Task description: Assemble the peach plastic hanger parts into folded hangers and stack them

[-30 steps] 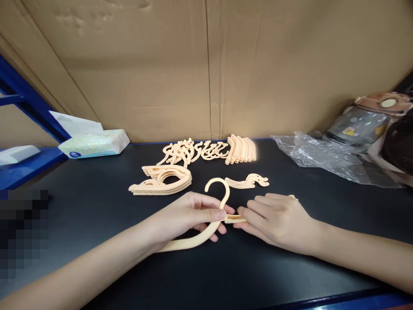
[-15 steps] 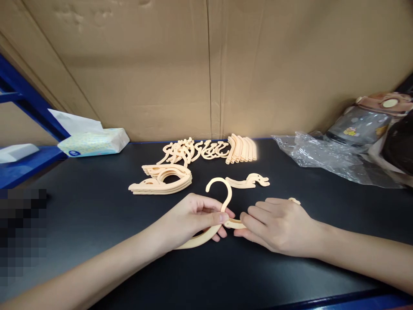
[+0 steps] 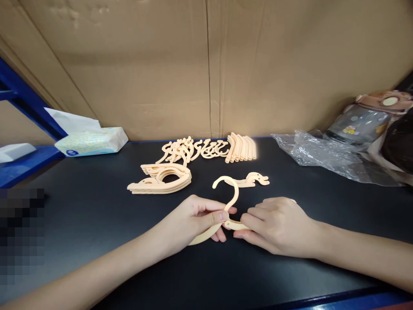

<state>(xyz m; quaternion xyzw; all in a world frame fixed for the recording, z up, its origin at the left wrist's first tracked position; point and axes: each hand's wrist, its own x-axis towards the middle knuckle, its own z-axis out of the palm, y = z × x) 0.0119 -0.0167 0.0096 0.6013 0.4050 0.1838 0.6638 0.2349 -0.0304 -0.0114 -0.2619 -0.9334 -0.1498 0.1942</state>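
My left hand [image 3: 206, 217] pinches a cream plastic hanger hook [image 3: 235, 189] at its base, the hook curving up and to the left. From under that hand a curved hanger arm [image 3: 206, 235] reaches down to the left. My right hand [image 3: 277, 224] is closed around another hanger arm [image 3: 235, 224], whose round end with a small hole meets the hook's base. Most of this arm is hidden in my fingers. Just behind the hook lies a loose cream hanger arm [image 3: 248, 181]. To the left sits a stack of folded hangers [image 3: 164, 183].
At the back of the black table [image 3: 180, 280] lie a heap of loose hooks [image 3: 180, 150] and a row of cream arms [image 3: 241, 147]. A tissue pack [image 3: 93, 141] stands left; a clear plastic bag [image 3: 316, 155] and a bottle [image 3: 359, 118] are right. Cardboard [image 3: 145, 73] walls the back.
The hook has tilted to the right in my left hand, and the left hanger arm shows less. My right hand has turned slightly but keeps its hold.
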